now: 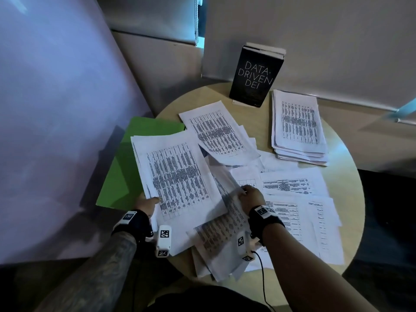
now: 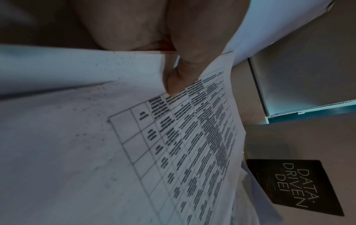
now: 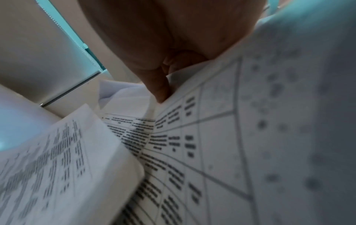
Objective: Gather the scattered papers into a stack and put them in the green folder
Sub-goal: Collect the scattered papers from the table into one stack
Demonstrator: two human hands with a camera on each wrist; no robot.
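Note:
White printed papers lie scattered over a round wooden table [image 1: 256,118]. My left hand [image 1: 147,202] pinches the near edge of a sheaf of table-printed sheets [image 1: 177,176], thumb on top; the left wrist view shows the thumb [image 2: 177,80] pressing on the sheet [image 2: 173,144]. My right hand [image 1: 251,197] grips a lifted, curling sheet [image 1: 225,176] beside that sheaf; in the right wrist view the thumb [image 3: 159,89] pinches that paper [image 3: 221,137]. The green folder [image 1: 126,167] lies flat at the table's left, partly under the sheaf. More loose sheets [image 1: 299,206] lie to the right.
A neater pile of papers [image 1: 297,127] sits at the far right of the table. A black book [image 1: 256,77] stands upright at the back against the wall. A pale panel [image 1: 56,109] rises close on the left. The table's near edge is just before my wrists.

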